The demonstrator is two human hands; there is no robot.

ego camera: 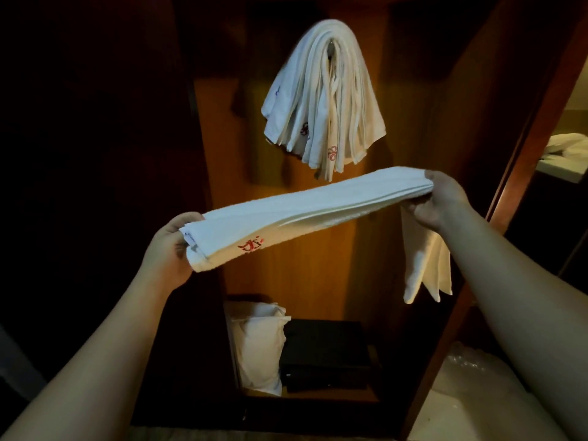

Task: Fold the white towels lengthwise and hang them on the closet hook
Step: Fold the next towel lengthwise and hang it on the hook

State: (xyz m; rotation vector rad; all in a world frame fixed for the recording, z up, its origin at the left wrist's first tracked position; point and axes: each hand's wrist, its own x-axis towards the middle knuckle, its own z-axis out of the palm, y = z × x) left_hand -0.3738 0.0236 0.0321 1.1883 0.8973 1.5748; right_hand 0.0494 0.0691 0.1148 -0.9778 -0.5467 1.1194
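The folded towel (305,211) stretches between both hands, its long axis rising left to right, directly below the hook (331,47) that already carries towels. The left hand (171,246) grasps the lower end; the right hand (439,202), nearer the hook, pinches the higher end, where a tail hangs down.

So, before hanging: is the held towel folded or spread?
Folded: the towel is a narrow layered strip between left hand and right hand.

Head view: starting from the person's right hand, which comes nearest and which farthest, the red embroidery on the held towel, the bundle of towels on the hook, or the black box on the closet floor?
From the right hand, as the head view shows it:
1. Bundle of towels on the hook, up and to the left, deeper in the closet.
2. Red embroidery on the held towel, near its far left end.
3. Black box, low on the closet floor.
The first two are close to call.
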